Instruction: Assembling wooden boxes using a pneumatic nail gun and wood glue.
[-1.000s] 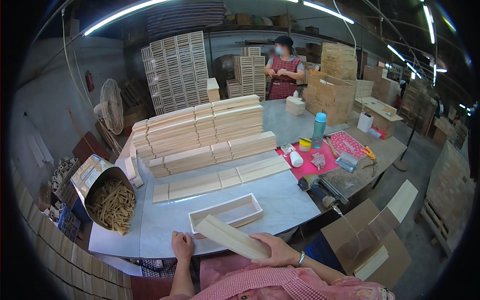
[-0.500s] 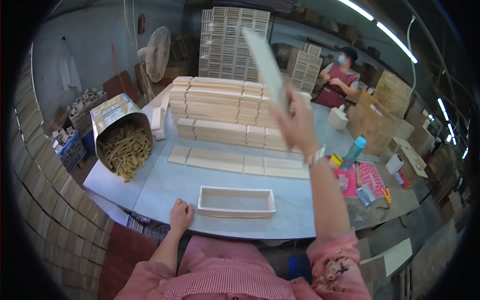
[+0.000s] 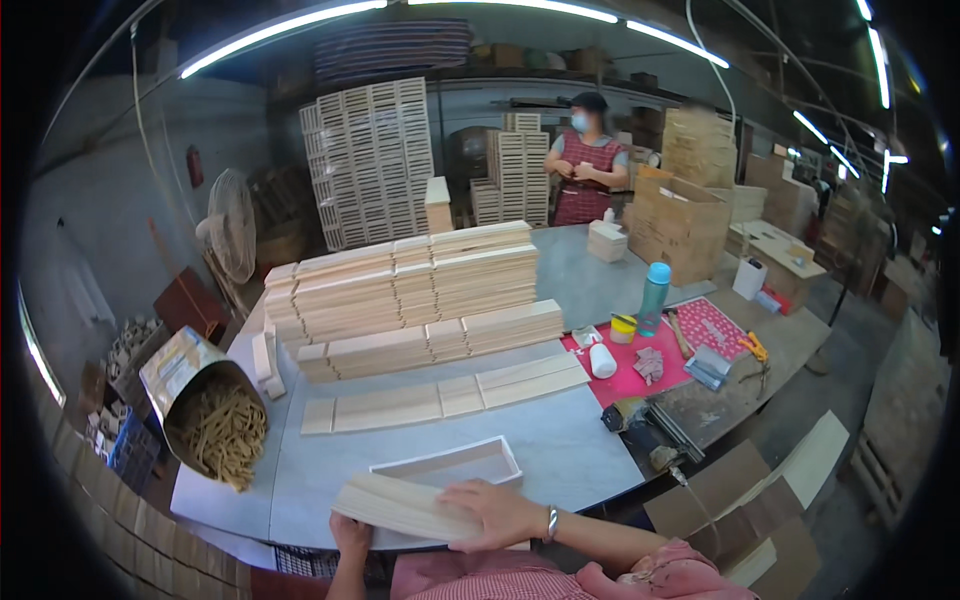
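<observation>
A pale wooden board [image 3: 405,508] is held between my two hands, tilted over the near edge of the table. My left hand [image 3: 351,533] grips its left end from below and the side. My right hand [image 3: 495,512], with a silver bracelet at the wrist, is closed over its right end. Just behind the board, a shallow rectangular wooden box frame [image 3: 512,462] with white walls lies on the table, its front partly hidden by the board and my right hand. Beyond it, a row of thin wooden slats [image 3: 405,408] lies flat.
Stacked slats [image 3: 400,295] stand behind the row. A tipped container [image 3: 172,372] holding tan strips is at left. At right are a blue bottle [image 3: 654,300], a pink mat [image 3: 625,377] and a hosed tool [image 3: 650,432]. A masked co-worker [image 3: 585,165] stands beyond.
My right hand has come down from above the slat stacks with a board. My left hand has left the tabletop and grips the board too. The view has swung right.
</observation>
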A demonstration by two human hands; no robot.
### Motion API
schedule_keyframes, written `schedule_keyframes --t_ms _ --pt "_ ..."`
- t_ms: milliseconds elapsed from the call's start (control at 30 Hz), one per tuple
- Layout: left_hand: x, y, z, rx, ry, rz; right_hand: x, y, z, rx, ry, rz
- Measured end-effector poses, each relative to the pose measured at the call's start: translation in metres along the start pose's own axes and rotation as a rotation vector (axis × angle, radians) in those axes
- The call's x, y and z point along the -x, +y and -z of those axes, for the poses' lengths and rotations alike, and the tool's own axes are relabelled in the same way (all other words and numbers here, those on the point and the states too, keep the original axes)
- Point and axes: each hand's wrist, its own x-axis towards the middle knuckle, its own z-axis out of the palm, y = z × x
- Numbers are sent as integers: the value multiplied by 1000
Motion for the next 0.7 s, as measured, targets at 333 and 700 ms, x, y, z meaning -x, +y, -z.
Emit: schedule_keyframes --t_ms 333,700 --pt "3 -5 4 -698 -82 -132 19 8 -11 -157 30 -27" --pt "7 -21 12 -468 12 -182 16 -15 -4 -107 7 -1"
